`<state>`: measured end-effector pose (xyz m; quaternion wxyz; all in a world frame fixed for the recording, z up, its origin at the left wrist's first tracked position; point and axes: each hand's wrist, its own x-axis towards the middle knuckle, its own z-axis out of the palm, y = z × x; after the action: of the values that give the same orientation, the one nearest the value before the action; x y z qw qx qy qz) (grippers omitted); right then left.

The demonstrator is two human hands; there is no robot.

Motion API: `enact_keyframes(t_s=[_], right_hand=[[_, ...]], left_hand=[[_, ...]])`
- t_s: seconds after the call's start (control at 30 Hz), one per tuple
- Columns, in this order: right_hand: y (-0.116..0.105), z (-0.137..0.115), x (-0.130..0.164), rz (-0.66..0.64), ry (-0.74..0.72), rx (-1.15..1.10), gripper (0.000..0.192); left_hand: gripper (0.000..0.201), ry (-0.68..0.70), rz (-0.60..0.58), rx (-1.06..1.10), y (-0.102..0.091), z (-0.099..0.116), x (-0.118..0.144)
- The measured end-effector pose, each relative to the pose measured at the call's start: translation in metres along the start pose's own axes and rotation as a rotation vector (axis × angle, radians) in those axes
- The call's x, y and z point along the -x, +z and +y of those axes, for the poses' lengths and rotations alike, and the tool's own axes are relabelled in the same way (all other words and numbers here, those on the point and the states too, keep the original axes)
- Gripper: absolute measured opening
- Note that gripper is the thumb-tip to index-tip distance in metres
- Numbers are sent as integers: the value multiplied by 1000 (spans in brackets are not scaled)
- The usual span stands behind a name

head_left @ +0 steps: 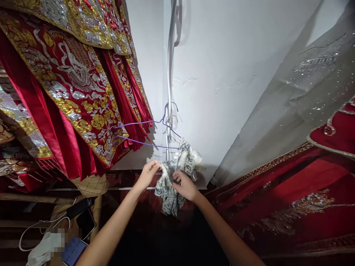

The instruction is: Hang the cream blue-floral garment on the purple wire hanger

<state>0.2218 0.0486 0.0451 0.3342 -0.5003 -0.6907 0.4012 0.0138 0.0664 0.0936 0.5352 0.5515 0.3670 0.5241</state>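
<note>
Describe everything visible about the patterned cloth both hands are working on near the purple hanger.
The white cloth with a blue-grey print looks thin and soft, bunched and crumpled, not spread. Its upper part drapes over the right end of the thin purple wire hanger, which hangs before the white wall; its lower part dangles between the hands. The left hand pinches its left edge; the right hand grips its middle with curled fingers.

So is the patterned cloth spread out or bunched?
Bunched: the patterned cloth hangs crumpled off the purple hanger, gathered between left hand and right hand.

Purple wire hanger [149,133] carrying patterned cloth [177,173]
</note>
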Motion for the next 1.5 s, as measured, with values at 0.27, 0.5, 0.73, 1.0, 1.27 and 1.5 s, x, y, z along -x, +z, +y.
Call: enact_keyframes(t_s=[0.27,0.5,0.73,1.0,1.27,1.5], right_hand=[[-21,-62,1,-272,-198,-140,39],[-82,-90,-41,-58,-256,72,43],[-78,-58,-96,114,-197,-36,35],[-112,-43,-67,154,-205,-42,23],[-110,-69,-25,11,-188,-89,48],[-192,-72,-22,405,-251,-29,55]], left_hand=[[44,221,-156,-284,38,23,6],[50,-118,-517,-597,-4,-11,44],[30,-8,-182,-862,-63,9,48],[20,212,107,-918,-97,51,2],[40,541,23,-937,-43,96,-48],[29,615,5,-1093,-58,107,-61]])
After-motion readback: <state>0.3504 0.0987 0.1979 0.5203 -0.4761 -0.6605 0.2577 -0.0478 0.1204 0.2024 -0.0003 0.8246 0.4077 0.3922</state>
